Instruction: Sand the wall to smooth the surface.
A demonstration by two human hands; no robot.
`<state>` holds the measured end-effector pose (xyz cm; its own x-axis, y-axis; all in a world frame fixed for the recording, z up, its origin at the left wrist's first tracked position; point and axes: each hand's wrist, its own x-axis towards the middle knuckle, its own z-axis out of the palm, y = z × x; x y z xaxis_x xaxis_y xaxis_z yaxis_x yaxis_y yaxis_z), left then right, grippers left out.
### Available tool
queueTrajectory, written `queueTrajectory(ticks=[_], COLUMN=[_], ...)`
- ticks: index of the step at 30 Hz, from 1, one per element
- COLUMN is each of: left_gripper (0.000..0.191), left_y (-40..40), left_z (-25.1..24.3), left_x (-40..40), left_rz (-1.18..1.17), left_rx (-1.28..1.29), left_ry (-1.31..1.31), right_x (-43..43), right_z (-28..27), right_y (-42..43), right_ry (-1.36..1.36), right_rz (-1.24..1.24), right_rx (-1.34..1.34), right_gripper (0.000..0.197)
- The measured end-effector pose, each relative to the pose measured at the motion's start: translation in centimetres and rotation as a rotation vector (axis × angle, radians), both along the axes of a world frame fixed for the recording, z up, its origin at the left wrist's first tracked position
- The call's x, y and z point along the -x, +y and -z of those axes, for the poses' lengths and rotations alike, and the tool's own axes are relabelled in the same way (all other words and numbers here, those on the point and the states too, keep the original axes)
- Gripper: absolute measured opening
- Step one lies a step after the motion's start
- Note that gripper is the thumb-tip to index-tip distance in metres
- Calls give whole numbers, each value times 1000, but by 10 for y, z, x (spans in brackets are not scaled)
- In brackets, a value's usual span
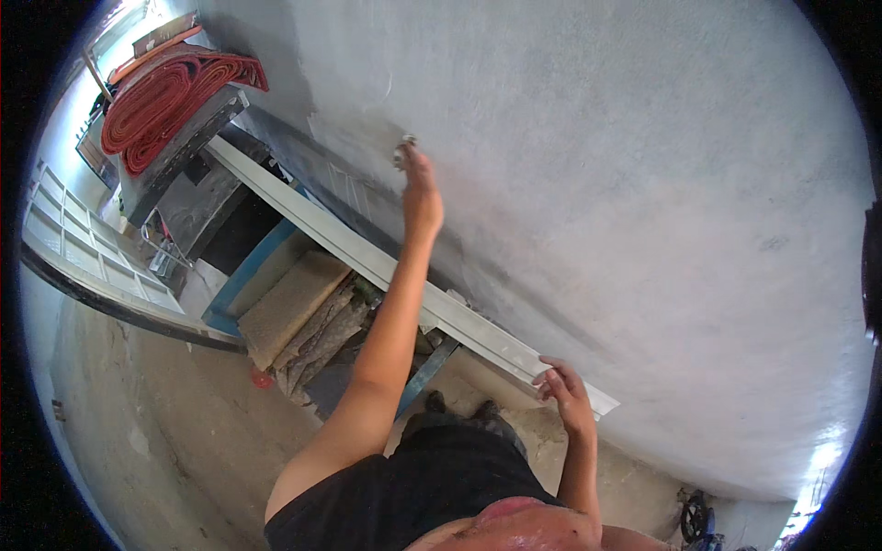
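My left hand [422, 196] is raised against the grey plastered wall [586, 172], its fingers closed on a small pale object [400, 156] that is mostly hidden and too small to name. Lower right, my right hand [566, 392] has loosely bent fingers, apart, with nothing seen between them. It is beside the near end of a long white grooved strip [482, 336]; whether it touches the strip I cannot tell. The strip runs diagonally along the wall, passing beyond my left forearm.
Folded worn padding [296, 306] lies in a blue-edged frame [258, 268] below the strip. Rolled red matting [162, 103] rests on a dark slab [186, 148] at upper left. A white gridded panel [89, 241] stands at far left. A dark wheel [694, 516] shows at lower right.
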<state>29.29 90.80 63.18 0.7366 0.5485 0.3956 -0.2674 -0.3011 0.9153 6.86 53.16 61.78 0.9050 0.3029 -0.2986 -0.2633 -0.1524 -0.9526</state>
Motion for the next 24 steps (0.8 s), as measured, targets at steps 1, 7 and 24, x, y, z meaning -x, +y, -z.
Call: queueTrajectory(ticks=[1, 7, 24], left_gripper=[85, 88, 90], left_y=[13, -23, -59], left_z=[0, -11, -12], left_x=[-5, 10, 21], left_rz=[-24, -2, -57], left_rx=[25, 15, 43], left_ry=[-41, 29, 65], right_x=[-2, -18, -53], right_z=[-7, -20, -73], right_y=[-9, -48, -92], right_ry=[-2, -98, -231], right_rz=[3, 325, -117], right_rx=[6, -254, -168], right_gripper=[43, 47, 57])
